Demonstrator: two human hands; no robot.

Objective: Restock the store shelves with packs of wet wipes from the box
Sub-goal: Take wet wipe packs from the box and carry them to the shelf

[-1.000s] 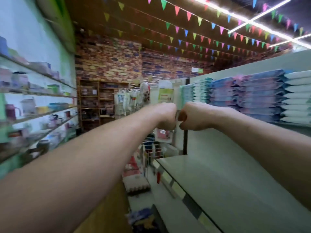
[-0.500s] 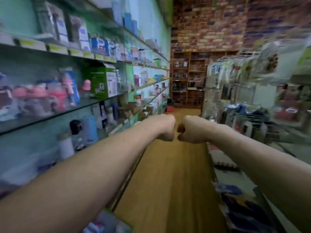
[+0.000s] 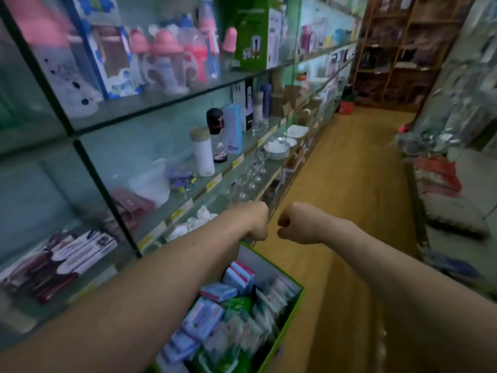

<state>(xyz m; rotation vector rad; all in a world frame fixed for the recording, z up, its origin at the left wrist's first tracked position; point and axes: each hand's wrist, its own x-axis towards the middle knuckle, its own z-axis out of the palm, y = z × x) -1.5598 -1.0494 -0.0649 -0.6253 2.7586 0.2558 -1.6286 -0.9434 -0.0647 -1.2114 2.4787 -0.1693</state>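
A green cardboard box (image 3: 291,316) stands on the floor below my arms, open at the top. Several packs of wet wipes (image 3: 207,317) in blue, pink and green wrappers lie jumbled inside it. My left hand (image 3: 256,220) and my right hand (image 3: 294,223) are stretched out in front of me above the box's far end. Both are clenched into fists, knuckles nearly touching, and neither holds anything.
Glass shelves (image 3: 172,103) on the left carry baby bottles, flasks, glasses and bowls. A wooden-floored aisle (image 3: 352,184) runs ahead to a brown shelf unit (image 3: 398,49). Low shelves with packaged goods (image 3: 441,179) line the right side.
My view has swung left and down, from the wipes shelf to the aisle and then to the box on the floor. Both fists have stayed clenched and together.
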